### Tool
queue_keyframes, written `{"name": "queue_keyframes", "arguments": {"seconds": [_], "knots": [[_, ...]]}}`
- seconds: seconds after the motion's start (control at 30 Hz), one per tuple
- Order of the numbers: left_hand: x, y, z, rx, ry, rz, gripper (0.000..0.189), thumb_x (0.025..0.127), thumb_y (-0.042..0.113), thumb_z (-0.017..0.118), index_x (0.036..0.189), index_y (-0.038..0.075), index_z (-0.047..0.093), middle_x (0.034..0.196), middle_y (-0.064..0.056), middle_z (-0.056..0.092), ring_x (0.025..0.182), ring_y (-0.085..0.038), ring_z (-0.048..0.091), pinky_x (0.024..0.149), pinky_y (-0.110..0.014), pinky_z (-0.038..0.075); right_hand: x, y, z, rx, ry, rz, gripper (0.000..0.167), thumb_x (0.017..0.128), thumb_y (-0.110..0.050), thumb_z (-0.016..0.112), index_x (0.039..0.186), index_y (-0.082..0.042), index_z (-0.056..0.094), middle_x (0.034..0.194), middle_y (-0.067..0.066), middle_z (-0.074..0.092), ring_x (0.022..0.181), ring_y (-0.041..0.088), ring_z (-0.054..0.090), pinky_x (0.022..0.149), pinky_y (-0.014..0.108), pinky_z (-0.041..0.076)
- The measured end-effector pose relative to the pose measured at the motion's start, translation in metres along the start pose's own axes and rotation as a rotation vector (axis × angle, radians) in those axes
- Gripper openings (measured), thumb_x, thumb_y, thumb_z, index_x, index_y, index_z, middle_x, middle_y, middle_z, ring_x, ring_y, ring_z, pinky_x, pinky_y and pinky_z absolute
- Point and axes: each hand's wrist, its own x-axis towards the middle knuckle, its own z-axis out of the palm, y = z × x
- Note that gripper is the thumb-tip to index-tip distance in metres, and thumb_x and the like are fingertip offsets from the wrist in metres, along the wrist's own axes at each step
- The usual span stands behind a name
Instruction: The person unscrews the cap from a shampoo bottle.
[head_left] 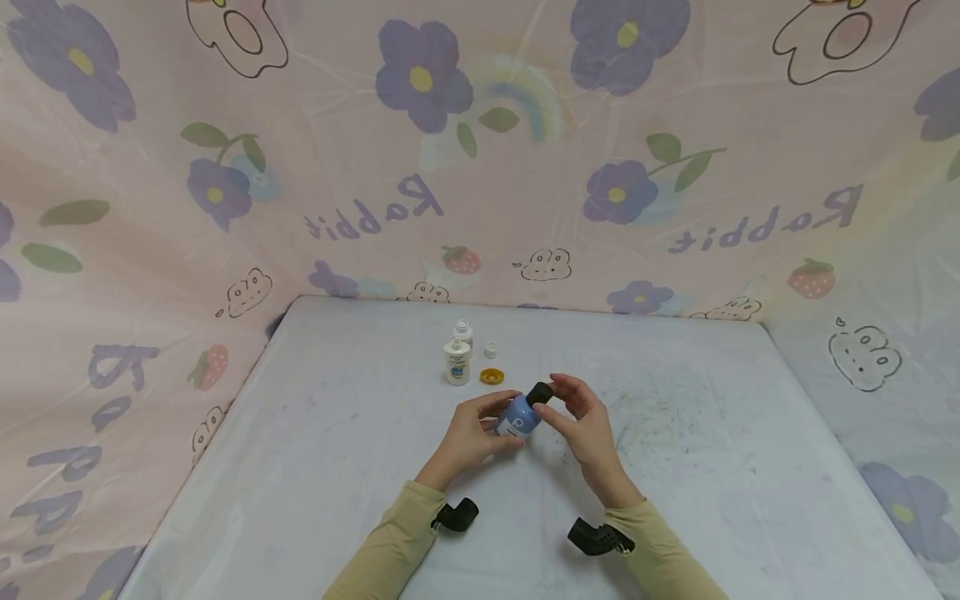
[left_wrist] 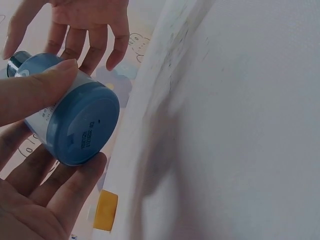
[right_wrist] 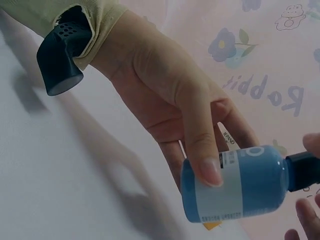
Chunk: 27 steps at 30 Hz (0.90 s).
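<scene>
A blue bottle (head_left: 514, 419) with a pale label and a black cap (head_left: 539, 393) is held tilted above the table, its cap toward the upper right. My left hand (head_left: 468, 433) grips its body, thumb on one side and fingers on the other, as the left wrist view also shows. The bottle's round base (left_wrist: 89, 125) bears small printed characters. Around the cap, my right hand (head_left: 588, 433) has its thumb and fingers spread, with the fingertips close to the cap. Whether they touch it is hard to tell.
Beyond the hands stand two small white bottles, one (head_left: 457, 363) in front of the other (head_left: 463, 332). A small white cap (head_left: 491, 349) and a yellow cap (head_left: 492, 377) lie beside them. A patterned curtain (head_left: 510, 167) surrounds the white table (head_left: 300, 467).
</scene>
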Motion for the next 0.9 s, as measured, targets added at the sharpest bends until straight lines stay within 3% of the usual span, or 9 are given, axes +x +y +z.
{"name": "queue_keyframes", "arguments": {"seconds": [0.47,0.9], "knots": [[0.0,0.0025,0.0044,0.005,0.0,0.023,0.066,0.071,0.008,0.085,0.13,0.023,0.059,0.12,0.0,0.063,0.111,-0.016,0.058,0.09,-0.028,0.05,0.0004,0.0027,0.0081,0.012,0.14,-0.01,0.044,0.076,-0.012,0.082,0.107,0.001,0.053,0.098,0.011,0.057,0.097,0.025,0.053,0.102,0.049,0.03],[0.0016,0.002,0.0062,-0.008,0.002,0.012,0.068,0.07,0.008,0.086,0.13,0.025,0.059,0.119,0.002,0.063,0.11,-0.014,0.058,0.09,-0.028,0.05,0.0018,0.0013,0.008,0.002,0.132,0.001,0.035,0.078,-0.015,0.081,0.102,-0.001,0.06,0.099,0.012,0.06,0.101,0.025,0.054,0.102,0.044,0.031]]}}
